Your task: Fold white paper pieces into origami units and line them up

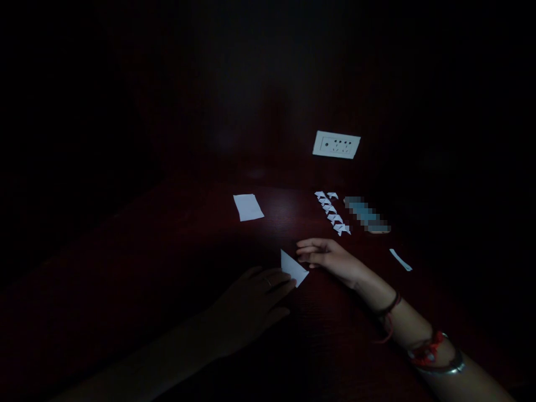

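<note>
A folded white paper triangle [292, 269] lies on the dark red table between my two hands. My left hand [262, 293] rests flat with fingers stretched out, its fingertips on the paper's lower left edge. A ring shows on one of its fingers, and the hand is in deep shadow. Just right of the paper, my right hand [330, 259] is held with its fingers loosely apart, nothing between them. Its fingertips are close to the triangle's upper right edge; whether they touch it I cannot tell.
Beyond the hands lies a stack of white paper sheets [248, 207]. Several small folded paper pieces [329, 209] form a row at right, beside a blurred-out phone [366, 215]. A thin paper strip [401, 260] lies farther right. A socket panel [336, 144] is at the back.
</note>
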`<move>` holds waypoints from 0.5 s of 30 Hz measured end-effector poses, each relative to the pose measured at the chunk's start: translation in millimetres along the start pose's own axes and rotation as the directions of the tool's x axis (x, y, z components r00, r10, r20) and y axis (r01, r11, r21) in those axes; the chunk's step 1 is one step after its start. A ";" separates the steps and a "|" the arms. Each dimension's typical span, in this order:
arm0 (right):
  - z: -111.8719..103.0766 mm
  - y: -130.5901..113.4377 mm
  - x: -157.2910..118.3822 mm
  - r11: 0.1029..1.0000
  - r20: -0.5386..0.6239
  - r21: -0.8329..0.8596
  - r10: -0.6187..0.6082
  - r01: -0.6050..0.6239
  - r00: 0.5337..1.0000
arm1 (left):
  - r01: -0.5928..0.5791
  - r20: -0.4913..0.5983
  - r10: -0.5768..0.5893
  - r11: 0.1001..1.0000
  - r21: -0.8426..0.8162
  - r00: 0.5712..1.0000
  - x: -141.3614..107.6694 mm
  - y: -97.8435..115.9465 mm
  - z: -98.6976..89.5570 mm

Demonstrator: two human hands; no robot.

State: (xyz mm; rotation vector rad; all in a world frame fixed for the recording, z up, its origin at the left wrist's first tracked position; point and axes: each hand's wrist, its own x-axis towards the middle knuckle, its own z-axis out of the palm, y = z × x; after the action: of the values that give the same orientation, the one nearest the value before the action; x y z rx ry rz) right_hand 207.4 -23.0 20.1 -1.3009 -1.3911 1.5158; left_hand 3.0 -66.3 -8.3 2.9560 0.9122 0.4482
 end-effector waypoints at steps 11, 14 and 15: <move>-0.1 -9.8 -11.1 0.944 0.091 0.278 0.160 -0.180 0.983 | -0.168 0.052 0.167 0.986 0.019 0.985 -4.3 -22.1 -0.6; -3.1 -7.9 -11.3 0.938 0.075 0.301 0.159 -0.174 0.984 | -0.198 0.054 0.198 0.980 0.008 0.979 -6.2 -28.5 -2.9; -4.3 -7.3 -11.3 0.939 0.068 0.298 0.160 -0.173 0.985 | -0.204 0.049 0.203 0.979 0.012 0.978 -6.3 -29.6 -4.0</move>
State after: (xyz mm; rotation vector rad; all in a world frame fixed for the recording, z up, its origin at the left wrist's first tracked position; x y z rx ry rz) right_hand 213.4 -31.2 30.0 -1.2219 -1.0406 1.8004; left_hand -19.4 -45.5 -9.0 3.0740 0.6141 0.3746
